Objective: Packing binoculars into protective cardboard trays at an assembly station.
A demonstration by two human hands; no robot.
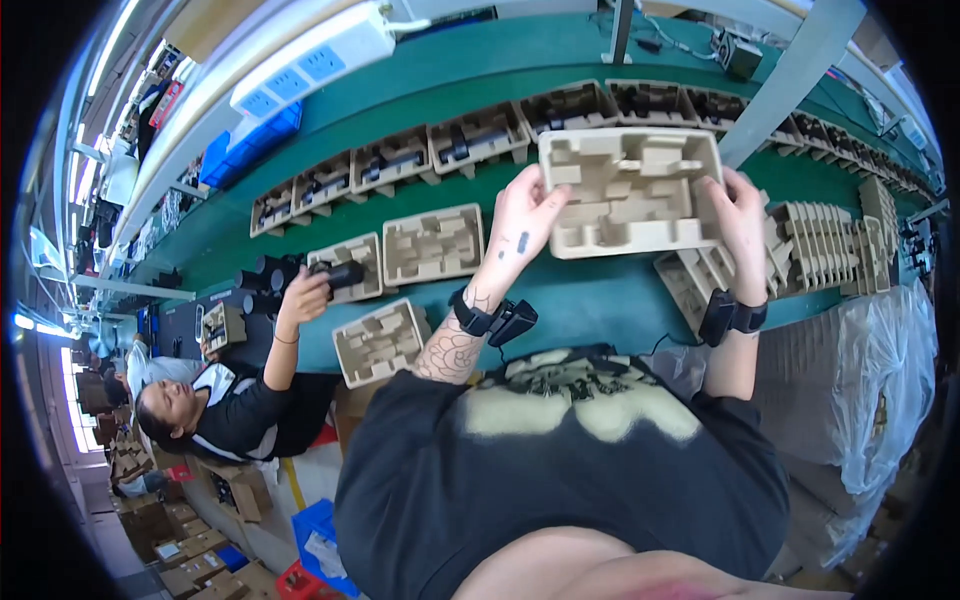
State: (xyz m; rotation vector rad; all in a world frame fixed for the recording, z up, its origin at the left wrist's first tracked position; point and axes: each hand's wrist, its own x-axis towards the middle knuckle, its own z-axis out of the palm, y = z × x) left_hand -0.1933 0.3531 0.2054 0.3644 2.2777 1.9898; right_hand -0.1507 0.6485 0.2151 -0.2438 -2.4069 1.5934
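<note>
Between both hands I hold up a tan moulded-pulp tray [632, 230], its hollowed side showing and no parts in it. My left hand [527, 215] grips its left edge, thumb on the inner side. The opposite edge is in my right hand [737, 215], thumb over the rim. Behind it runs a row of similar trays [478, 140] holding black parts. Two vacant trays lie to the left, one flat on the bench [433, 247] and one at its near edge [380, 343].
Nested trays [815, 245] are stacked at the right, near clear plastic sheeting [880, 400]. On the left a co-worker's hand [305, 295] holds a black cylindrical part [340, 274] over another tray. A metal post [790, 85] slants across the back right. A blue bin [250, 145] stands behind.
</note>
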